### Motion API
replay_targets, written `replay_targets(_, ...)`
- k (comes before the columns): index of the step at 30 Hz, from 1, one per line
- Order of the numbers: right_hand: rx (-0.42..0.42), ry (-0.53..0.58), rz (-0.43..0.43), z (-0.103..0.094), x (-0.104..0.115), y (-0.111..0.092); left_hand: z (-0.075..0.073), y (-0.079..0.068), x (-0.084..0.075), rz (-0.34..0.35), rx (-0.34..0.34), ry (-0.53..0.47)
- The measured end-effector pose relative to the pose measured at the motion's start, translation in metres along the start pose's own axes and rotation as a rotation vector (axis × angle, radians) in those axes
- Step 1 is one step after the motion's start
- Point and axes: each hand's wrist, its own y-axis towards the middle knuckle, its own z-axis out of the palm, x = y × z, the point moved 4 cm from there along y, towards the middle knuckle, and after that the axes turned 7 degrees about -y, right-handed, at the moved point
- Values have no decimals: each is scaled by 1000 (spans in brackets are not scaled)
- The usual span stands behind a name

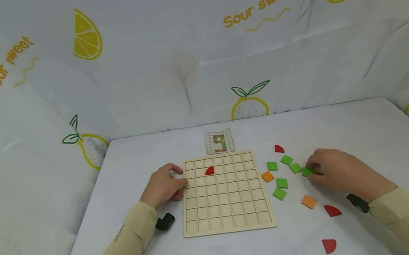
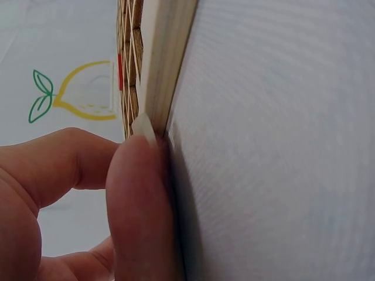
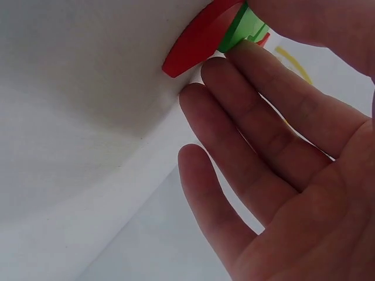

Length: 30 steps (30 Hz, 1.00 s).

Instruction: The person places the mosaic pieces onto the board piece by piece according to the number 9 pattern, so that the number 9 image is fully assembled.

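Note:
A pale wooden grid board (image 1: 224,199) lies mid-table, with one red quarter-circle piece (image 1: 210,170) in a cell of its upper rows. At the board's left edge rests my left hand (image 1: 163,184), its thumb (image 2: 137,199) touching the side of the frame and its fingers bent loosely. My right hand (image 1: 332,168), right of the board, pinches a green square tile (image 1: 307,171) between thumb and index finger. In the right wrist view its other fingers extend loosely, and a red piece (image 3: 202,38) shows past the fingertips beside the green tile.
Several green tiles (image 1: 282,183) lie between board and right hand, with orange tiles (image 1: 268,176) (image 1: 309,201) among them. Red quarter-circles (image 1: 279,149) (image 1: 332,210) (image 1: 330,245) are scattered around. A pattern card (image 1: 219,141) sits behind the board; a printed cloth (image 1: 156,63) hangs at the back.

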Motion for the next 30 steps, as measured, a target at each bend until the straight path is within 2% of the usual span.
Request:
replay_targets(8,1,26,0,-8,10,9,-7,-1,3,-8,-9,2)
replay_targets(13,25,44,-13,-18,25,20,-9,0,6,-13,-16,-2)
replay_targets(17,32,57,-58,-25,45,32,-8,1,6,-17,-22,1)
replay_targets(24,-34,13,-166,-35,84,57,-1,2,0,0,3,1)
replay_targets(30,11,25,-212,-27,124,80,2,0,-2,-9,-12,-15)
